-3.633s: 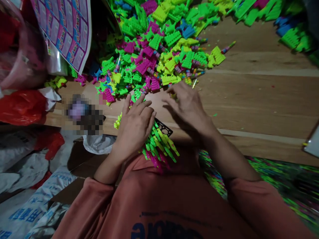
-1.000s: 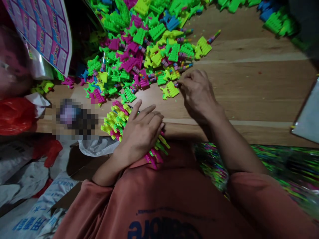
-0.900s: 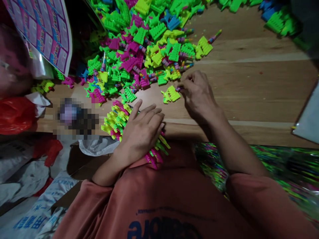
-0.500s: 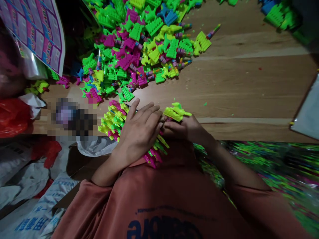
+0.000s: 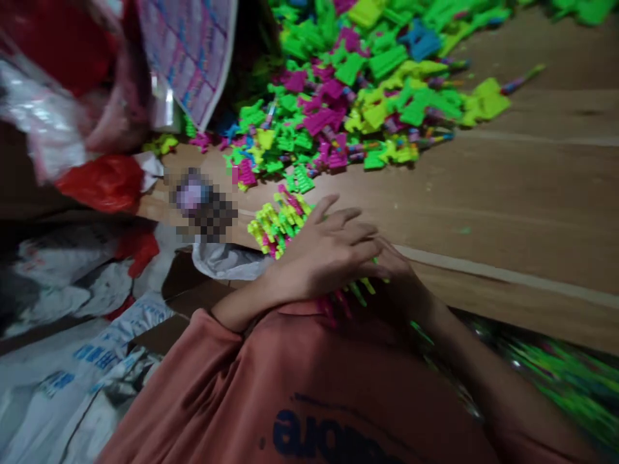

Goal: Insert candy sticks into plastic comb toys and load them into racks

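Observation:
My left hand (image 5: 333, 251) lies over a row of small plastic toys (image 5: 278, 222) in yellow, green and pink, stacked side by side. The hand is curved round the row and holds it near my shirt front, fingers slightly apart. Toy ends (image 5: 360, 290) stick out below the palm, blurred. My right hand (image 5: 399, 267) meets the left one at the right end of the row. Its fingers are curled and mostly hidden behind the left fingers. Bits of green and yellow show beside it, but what it grips cannot be made out.
A large heap of bright plastic toys (image 5: 329, 109), some with printed tubes, covers the back of the wooden table (image 5: 532, 212). At the left are a printed label sheet (image 5: 193, 58), a red bag (image 5: 104, 183) and white sacks (image 5: 111, 348). More toys (image 5: 565, 374) lie below the table's right edge.
The yellow toy in my right hand has gone out of sight behind my left fingers. My right hand has closed in against the left. The whole view has shifted and tilted.

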Available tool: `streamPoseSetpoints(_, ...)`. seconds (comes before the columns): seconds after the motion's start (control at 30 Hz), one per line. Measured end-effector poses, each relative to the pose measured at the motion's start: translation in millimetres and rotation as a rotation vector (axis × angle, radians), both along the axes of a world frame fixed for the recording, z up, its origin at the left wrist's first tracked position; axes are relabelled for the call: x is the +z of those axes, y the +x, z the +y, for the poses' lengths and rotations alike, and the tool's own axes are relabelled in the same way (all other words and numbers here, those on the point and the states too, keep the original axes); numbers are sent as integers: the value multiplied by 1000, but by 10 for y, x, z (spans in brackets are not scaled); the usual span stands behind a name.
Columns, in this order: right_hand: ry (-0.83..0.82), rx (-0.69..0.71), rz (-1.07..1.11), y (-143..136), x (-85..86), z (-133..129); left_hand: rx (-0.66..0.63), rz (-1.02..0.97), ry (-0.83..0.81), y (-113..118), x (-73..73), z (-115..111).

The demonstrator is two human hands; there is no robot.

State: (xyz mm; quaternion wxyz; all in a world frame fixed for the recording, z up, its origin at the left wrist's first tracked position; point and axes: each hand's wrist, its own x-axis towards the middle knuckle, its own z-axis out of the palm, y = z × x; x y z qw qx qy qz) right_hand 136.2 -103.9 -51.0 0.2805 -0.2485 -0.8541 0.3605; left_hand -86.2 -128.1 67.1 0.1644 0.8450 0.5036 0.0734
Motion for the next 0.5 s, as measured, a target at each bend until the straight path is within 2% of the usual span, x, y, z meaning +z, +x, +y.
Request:
streamPoseSetpoints(0.07, 24, 30, 92, 22, -11, 52, -9, 24, -27, 37, 1, 42)
streamPoseSetpoints(0.13, -21, 57, 109, 98, -15, 132, -25, 26, -21, 55, -16, 102)
streamPoseSetpoints(0.2, -39, 10, 40, 262, 25, 217, -83, -16, 7, 72, -12, 147)
streamPoseSetpoints(0.23, -27, -60, -3, 381, 65, 260, -121, -48, 17, 84, 4, 158)
streamPoseSetpoints(0.3, 5, -298, -73, 692, 161, 375, -180, -119, 16, 107, 41, 179)
streamPoseSetpoints(0.37, 56, -597, -102, 1137, 240, 580, -208, -169, -15, 111, 34, 270)
streamPoseSetpoints(0.5, 115, -1192, -281, 2413, 363, 1080, -370, -240, -46, 186, -53, 676)
